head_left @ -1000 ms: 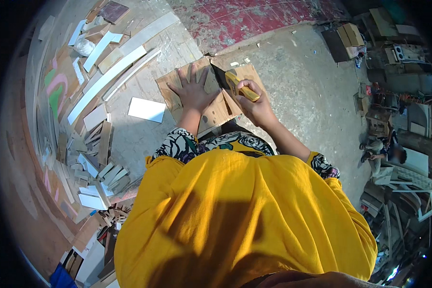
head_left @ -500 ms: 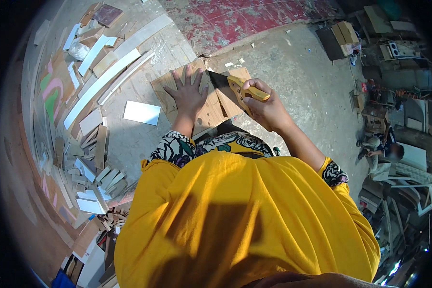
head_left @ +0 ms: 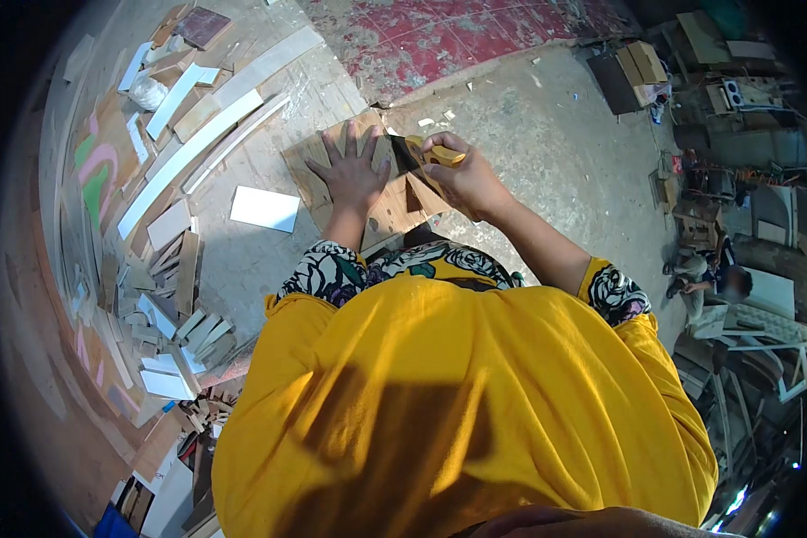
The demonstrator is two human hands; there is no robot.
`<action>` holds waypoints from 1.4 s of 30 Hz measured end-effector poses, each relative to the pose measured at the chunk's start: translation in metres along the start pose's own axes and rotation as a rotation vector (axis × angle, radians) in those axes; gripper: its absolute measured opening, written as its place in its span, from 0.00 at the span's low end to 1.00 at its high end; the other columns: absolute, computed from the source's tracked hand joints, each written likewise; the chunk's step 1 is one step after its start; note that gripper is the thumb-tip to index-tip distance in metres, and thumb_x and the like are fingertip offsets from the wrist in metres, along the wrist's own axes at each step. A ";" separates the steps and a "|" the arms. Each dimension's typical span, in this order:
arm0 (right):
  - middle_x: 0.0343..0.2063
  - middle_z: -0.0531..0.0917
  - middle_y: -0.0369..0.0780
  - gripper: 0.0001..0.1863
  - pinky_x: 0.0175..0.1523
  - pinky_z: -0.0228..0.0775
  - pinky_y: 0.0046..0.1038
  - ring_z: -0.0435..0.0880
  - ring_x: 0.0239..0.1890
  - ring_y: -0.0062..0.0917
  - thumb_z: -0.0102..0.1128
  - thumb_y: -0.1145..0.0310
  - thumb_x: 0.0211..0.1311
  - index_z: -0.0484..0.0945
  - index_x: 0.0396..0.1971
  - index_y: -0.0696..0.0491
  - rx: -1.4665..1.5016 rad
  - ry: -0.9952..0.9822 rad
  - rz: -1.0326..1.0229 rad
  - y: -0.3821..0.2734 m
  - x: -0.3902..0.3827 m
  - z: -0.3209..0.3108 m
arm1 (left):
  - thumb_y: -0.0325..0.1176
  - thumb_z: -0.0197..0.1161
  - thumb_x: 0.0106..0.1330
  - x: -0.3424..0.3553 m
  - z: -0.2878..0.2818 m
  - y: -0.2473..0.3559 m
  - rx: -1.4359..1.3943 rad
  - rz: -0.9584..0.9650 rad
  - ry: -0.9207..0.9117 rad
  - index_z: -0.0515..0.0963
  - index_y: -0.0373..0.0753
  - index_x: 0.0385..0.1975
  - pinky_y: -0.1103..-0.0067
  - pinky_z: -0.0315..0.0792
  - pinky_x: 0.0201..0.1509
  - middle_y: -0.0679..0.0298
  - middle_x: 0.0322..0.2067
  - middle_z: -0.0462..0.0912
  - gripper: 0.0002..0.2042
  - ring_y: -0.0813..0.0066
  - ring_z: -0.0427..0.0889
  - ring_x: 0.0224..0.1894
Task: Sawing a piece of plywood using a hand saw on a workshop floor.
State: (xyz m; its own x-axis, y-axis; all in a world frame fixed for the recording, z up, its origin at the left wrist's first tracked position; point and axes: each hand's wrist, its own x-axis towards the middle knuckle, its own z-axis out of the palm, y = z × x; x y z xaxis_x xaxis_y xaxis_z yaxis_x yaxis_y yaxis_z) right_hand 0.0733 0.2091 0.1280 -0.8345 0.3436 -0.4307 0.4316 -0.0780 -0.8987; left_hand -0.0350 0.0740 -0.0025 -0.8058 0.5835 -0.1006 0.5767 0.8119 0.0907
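My left hand [head_left: 352, 177] lies flat on a light brown wooden board [head_left: 307, 161], its fingers spread. Beside it, my right hand [head_left: 473, 186] is wrapped round the yellow handle of a handsaw [head_left: 447, 155]. The saw's dark blade [head_left: 403, 154] meets the board just right of my left fingertips; part of the blade is hidden. A dark wedge-shaped patch, a gap or a shadow, shows in the board near my right wrist. Left of the board lies a white rectangular panel [head_left: 265, 210].
Long white strips [head_left: 188, 161] and a heap of wood offcuts [head_left: 179, 314] lie to the left. A red tiled floor [head_left: 457, 45] runs along the far side. Boxes [head_left: 643, 65] stand far right. Another person [head_left: 710, 278] sits at the right among stacked frames.
My right hand and the saw have moved left toward my left hand, and less blade shows. The wood right of the blade looks shifted nearer me. My left hand stays put.
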 end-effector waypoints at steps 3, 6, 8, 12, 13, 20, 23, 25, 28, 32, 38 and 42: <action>0.22 0.72 0.32 0.13 0.18 0.53 0.17 0.64 0.15 0.12 0.57 0.78 0.56 0.71 0.41 0.49 0.116 0.000 0.050 -0.012 -0.011 0.002 | 0.59 0.44 0.64 -0.001 -0.003 -0.002 -0.016 -0.007 -0.017 0.51 0.68 0.67 0.31 0.36 0.59 0.71 0.71 0.41 0.30 0.43 0.33 0.71; 0.20 0.71 0.32 0.13 0.16 0.51 0.19 0.63 0.13 0.13 0.57 0.77 0.56 0.71 0.41 0.49 0.088 0.001 0.107 -0.010 -0.009 -0.002 | 0.59 0.44 0.64 -0.003 -0.008 0.002 -0.008 0.027 -0.040 0.51 0.68 0.67 0.31 0.36 0.60 0.70 0.71 0.41 0.30 0.43 0.33 0.71; 0.17 0.69 0.32 0.13 0.15 0.51 0.19 0.63 0.13 0.13 0.57 0.77 0.55 0.71 0.41 0.50 0.139 0.001 0.099 -0.018 -0.001 0.002 | 0.59 0.45 0.63 0.000 -0.009 0.004 0.021 0.028 -0.075 0.51 0.68 0.67 0.31 0.37 0.59 0.70 0.71 0.41 0.31 0.43 0.33 0.71; 0.19 0.71 0.32 0.13 0.15 0.54 0.19 0.65 0.13 0.15 0.59 0.77 0.54 0.72 0.40 0.53 0.110 -0.014 0.135 -0.014 0.018 -0.007 | 0.59 0.45 0.63 -0.003 -0.001 0.001 0.018 0.041 0.016 0.51 0.68 0.67 0.31 0.37 0.59 0.70 0.71 0.41 0.31 0.43 0.33 0.71; 0.20 0.72 0.32 0.13 0.16 0.56 0.19 0.66 0.14 0.15 0.59 0.77 0.54 0.72 0.40 0.52 0.098 0.001 0.032 -0.003 0.024 -0.009 | 0.59 0.45 0.63 -0.003 -0.001 0.001 0.005 0.032 0.001 0.51 0.68 0.67 0.30 0.37 0.59 0.70 0.71 0.41 0.30 0.43 0.34 0.71; 0.27 0.73 0.32 0.13 0.24 0.60 0.16 0.70 0.23 0.13 0.59 0.77 0.56 0.71 0.41 0.49 0.229 0.019 -0.033 -0.002 -0.049 -0.027 | 0.60 0.44 0.63 -0.002 0.006 -0.001 -0.001 0.046 0.072 0.53 0.67 0.67 0.30 0.37 0.58 0.69 0.71 0.43 0.30 0.41 0.36 0.71; 0.29 0.72 0.32 0.14 0.26 0.60 0.15 0.69 0.24 0.12 0.59 0.77 0.57 0.71 0.42 0.48 0.312 0.050 -0.142 -0.023 -0.092 -0.045 | 0.58 0.47 0.63 -0.002 0.009 -0.003 -0.064 0.051 0.083 0.54 0.64 0.67 0.29 0.36 0.57 0.65 0.70 0.47 0.31 0.41 0.36 0.71; 0.29 0.72 0.31 0.14 0.26 0.60 0.15 0.69 0.25 0.12 0.58 0.77 0.57 0.70 0.43 0.48 0.336 0.064 -0.166 -0.022 -0.101 -0.056 | 0.58 0.47 0.63 -0.003 0.007 -0.004 -0.083 0.051 0.071 0.55 0.63 0.67 0.30 0.34 0.58 0.65 0.70 0.48 0.31 0.41 0.35 0.71; 0.32 0.76 0.35 0.13 0.30 0.66 0.18 0.74 0.30 0.16 0.60 0.76 0.57 0.72 0.42 0.49 0.420 0.180 -0.249 -0.004 -0.097 -0.066 | 0.57 0.48 0.63 -0.003 0.002 -0.001 -0.085 0.047 0.034 0.55 0.61 0.67 0.31 0.30 0.59 0.64 0.70 0.47 0.31 0.42 0.34 0.71; 0.34 0.82 0.42 0.16 0.39 0.73 0.28 0.82 0.36 0.30 0.66 0.66 0.53 0.75 0.42 0.51 -0.593 0.539 -0.420 0.069 -0.029 -0.085 | 0.54 0.48 0.64 -0.003 0.000 -0.001 -0.111 0.061 0.090 0.55 0.61 0.68 0.36 0.27 0.63 0.65 0.71 0.44 0.30 0.46 0.34 0.72; 0.29 0.83 0.44 0.30 0.34 0.74 0.33 0.84 0.28 0.34 0.74 0.49 0.42 0.75 0.42 0.52 -0.773 0.557 -0.022 0.152 0.027 -0.107 | 0.52 0.49 0.64 -0.008 -0.001 -0.003 -0.119 0.061 0.091 0.57 0.59 0.67 0.39 0.25 0.65 0.67 0.71 0.44 0.30 0.49 0.33 0.72; 0.22 0.79 0.39 0.20 0.18 0.67 0.27 0.75 0.14 0.23 0.72 0.65 0.48 0.72 0.39 0.49 0.055 0.270 0.291 0.162 0.030 -0.112 | 0.52 0.50 0.63 -0.009 0.001 -0.005 -0.127 0.085 0.124 0.57 0.59 0.67 0.39 0.25 0.64 0.65 0.71 0.46 0.30 0.49 0.33 0.72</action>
State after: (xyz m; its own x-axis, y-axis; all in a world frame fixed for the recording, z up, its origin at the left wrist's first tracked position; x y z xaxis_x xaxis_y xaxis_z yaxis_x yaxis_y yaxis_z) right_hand 0.1563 0.3118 -0.0210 -0.5568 0.5326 -0.6374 0.6117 -0.2562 -0.7484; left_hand -0.0302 0.0643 -0.0034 -0.7697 0.6375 0.0344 0.6283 0.7468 0.2183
